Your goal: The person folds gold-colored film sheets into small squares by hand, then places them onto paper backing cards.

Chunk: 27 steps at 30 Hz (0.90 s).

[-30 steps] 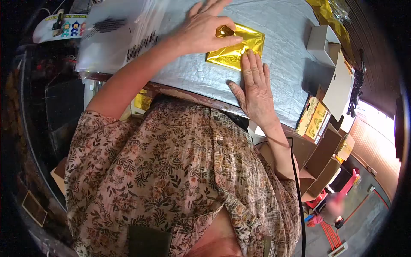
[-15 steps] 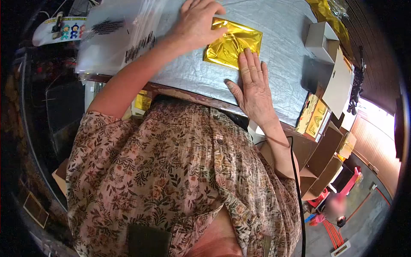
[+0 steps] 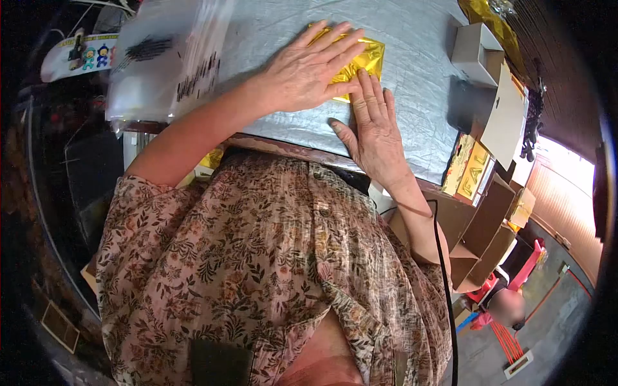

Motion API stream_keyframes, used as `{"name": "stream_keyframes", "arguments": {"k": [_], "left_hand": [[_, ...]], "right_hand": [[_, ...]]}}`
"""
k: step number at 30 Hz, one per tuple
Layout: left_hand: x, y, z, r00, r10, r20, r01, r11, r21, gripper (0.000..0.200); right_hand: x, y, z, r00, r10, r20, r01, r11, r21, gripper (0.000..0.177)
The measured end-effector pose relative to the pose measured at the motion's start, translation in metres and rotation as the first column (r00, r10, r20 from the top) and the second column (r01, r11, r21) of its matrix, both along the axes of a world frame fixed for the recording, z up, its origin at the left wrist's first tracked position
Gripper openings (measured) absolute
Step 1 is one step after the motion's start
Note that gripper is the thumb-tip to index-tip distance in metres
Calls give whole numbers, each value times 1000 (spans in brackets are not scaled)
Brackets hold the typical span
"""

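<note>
A folded gold foil sheet (image 3: pixel 368 58) lies on the grey padded table top (image 3: pixel 412 116). My left hand (image 3: pixel 308 67) lies flat on the foil with fingers spread, covering most of it. My right hand (image 3: pixel 375 128) rests flat beside it, fingertips touching the foil's near right edge. Neither hand grips anything; both press down with straight fingers.
Clear plastic bags with black print (image 3: pixel 164 58) are stacked at the table's left. A small white box (image 3: pixel 475 46) and cardboard pieces (image 3: pixel 505 122) lie at the right. More gold foil (image 3: pixel 479 9) sits at the far right edge. Brown cartons (image 3: pixel 483 238) stand below the table.
My left hand has opened from holding the foil's far edge and now lies flat across the sheet. My right hand has stayed put on the near edge.
</note>
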State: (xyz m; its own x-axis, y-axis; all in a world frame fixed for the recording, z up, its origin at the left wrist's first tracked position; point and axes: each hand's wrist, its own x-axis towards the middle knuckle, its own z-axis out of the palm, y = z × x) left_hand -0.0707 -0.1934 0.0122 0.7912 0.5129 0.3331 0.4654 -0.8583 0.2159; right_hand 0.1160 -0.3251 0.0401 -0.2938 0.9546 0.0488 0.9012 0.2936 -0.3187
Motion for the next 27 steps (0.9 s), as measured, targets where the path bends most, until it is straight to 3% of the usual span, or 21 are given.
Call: {"name": "stream_keyframes", "arguments": {"k": [6, 9, 12, 15, 22, 27], "left_hand": [[-3, 0, -3, 994, 49, -101, -48, 999, 13, 78], [-3, 1, -1, 990, 54, -131, -53, 999, 14, 78], [-4, 0, -1, 988, 39, -149, -44, 998, -33, 75], [-2, 0, -4, 996, 50, -80, -54, 998, -45, 74], [-2, 1, 8, 992, 52, -115, -62, 995, -83, 73], [-2, 1, 14, 990, 56, -132, -71, 991, -111, 74]], "right_hand": [[2, -2, 1, 998, 4, -59, -3, 1000, 14, 80], [2, 9, 14, 1000, 12, 20, -11, 999, -42, 75], [-9, 32, 8, 984, -130, -118, 147, 978, 150, 67], [-7, 53, -14, 984, -169, -60, 176, 974, 143, 66], [-5, 56, -22, 969, -242, 45, 235, 963, 131, 64], [-9, 56, -25, 947, -322, 1, 318, 938, 137, 61]]}}
